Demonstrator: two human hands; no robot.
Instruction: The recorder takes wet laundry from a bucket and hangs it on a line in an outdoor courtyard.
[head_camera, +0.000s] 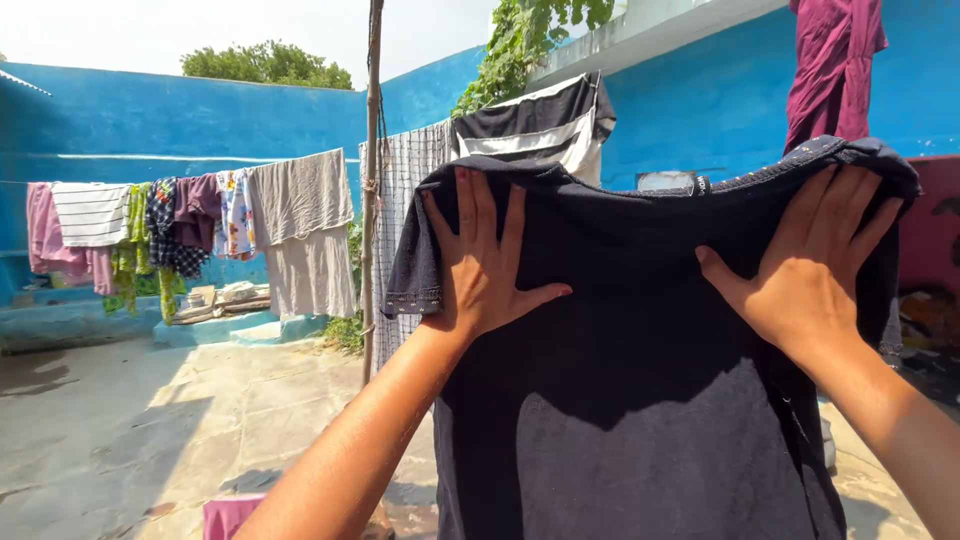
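Outdoors, centre frame: left hand (480, 265) and right hand (815, 265) pressed flat, fingers spread, on dark shirt (640, 340) draped over line. Best smoothed outward, evenly. Hung laundry (190, 230) upper left.

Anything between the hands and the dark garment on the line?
Nothing visible. The left hand and right hand both lie flat, fingers spread, directly on the dark navy cloth garment draped over the line.

Hard, bright sunlight from above blows the sky (200, 25) out to white. The dark shirt (640, 380) carries a crisp shadow (upper half darker), and focus is sharp throughout.
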